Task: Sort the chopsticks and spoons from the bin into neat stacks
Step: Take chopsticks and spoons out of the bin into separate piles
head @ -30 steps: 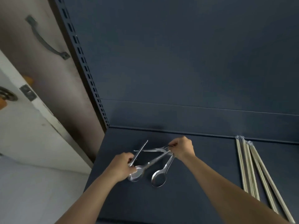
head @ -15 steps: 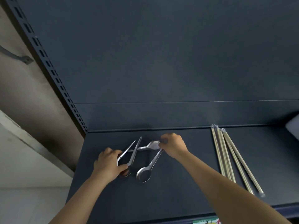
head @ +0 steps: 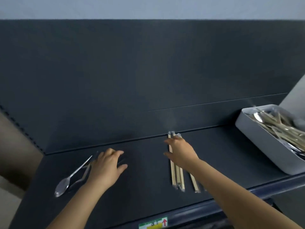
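Metal spoons [head: 66,182] lie together on the left of the dark shelf [head: 142,179], handles pointing to the back. My left hand [head: 105,167] hovers just right of them, open, partly covering one handle. Wrapped wooden chopsticks [head: 176,176] lie in a row at the shelf's middle. My right hand [head: 179,151] is open above their far ends, fingers spread, holding nothing. A grey bin [head: 257,139] at the right holds a jumble of chopsticks and spoons.
The shelf's dark back panel [head: 148,80] rises right behind the items. Its front edge [head: 198,210] carries a small label with a red arrow [head: 153,224]. A slotted upright [head: 19,126] bounds the left side.
Both hands have let go of the spoons, which now lie on the shelf's left. My right hand moved right over the chopsticks. The view swung right, bringing the bin into sight.
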A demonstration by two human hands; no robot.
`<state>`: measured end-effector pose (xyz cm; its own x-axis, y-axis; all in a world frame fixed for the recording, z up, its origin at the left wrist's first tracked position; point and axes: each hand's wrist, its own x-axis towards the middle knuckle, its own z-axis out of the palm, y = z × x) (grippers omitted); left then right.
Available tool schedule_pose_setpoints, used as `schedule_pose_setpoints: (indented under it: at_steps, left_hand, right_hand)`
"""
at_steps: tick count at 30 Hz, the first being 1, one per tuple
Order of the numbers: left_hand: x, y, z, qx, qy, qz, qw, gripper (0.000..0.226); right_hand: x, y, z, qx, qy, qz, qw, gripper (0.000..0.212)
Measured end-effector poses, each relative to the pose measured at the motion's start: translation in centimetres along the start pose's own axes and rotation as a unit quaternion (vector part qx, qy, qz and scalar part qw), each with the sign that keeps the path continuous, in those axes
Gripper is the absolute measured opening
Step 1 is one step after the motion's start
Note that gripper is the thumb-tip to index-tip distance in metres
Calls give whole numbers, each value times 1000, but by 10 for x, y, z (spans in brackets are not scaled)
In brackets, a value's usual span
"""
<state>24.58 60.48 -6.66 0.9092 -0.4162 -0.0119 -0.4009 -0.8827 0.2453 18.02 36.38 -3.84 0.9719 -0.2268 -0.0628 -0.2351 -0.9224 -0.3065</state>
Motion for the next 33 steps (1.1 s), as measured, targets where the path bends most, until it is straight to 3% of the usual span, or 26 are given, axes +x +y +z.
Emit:
schedule_pose_setpoints:
  at_steps: [7,15,28,33]
  left_hand:
    - [11,157,17,-13,29,88,996,52]
    - [34,313,45,-59,6,219,974,47]
    - [132,499,93,-130,-51,329,934,46]
    - [173,543,112,-127,-65,350,926,46]
  right_hand:
    - [-67,146,-82,-2,93,68,993,53]
    - [-121,271,-137,35,184,170,968,48]
    - [-109,430,-176,7,168,293,941,40]
    - [-68,465,-176,11,114,296,948,52]
